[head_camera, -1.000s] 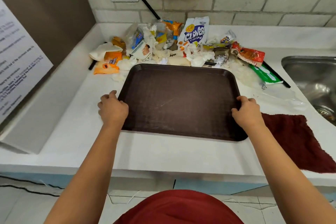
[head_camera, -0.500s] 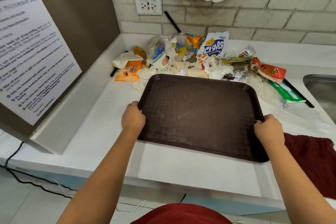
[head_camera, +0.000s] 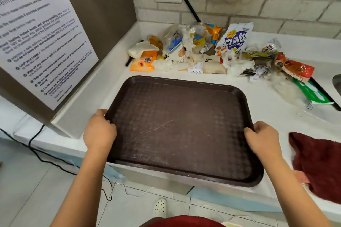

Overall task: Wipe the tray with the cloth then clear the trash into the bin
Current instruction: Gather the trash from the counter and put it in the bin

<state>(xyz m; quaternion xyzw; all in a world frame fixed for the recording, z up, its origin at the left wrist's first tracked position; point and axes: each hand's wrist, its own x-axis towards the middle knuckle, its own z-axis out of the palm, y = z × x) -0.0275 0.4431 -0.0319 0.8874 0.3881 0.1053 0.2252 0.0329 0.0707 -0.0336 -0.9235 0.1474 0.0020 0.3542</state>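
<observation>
Both hands clamp the tray's short rims, left hand [head_camera: 99, 131] and right hand [head_camera: 263, 139], fingers curled over the edges. I'm holding the tray [head_camera: 180, 129] half off the counter edge, I'd say for carrying. Cloth [head_camera: 319, 164] lies just right; trash [head_camera: 212, 51] piled beyond against the wall. No bin visible.

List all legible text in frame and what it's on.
"CLOVER CHIPS": white chip bag in the trash pile.
"Tender Love": orange packet.
"...lines for microwave use": heading of the wall notice; "Wipe off any mess or spill" readable, most body text too small.
Other wrappers: too crumpled or blurred.
</observation>
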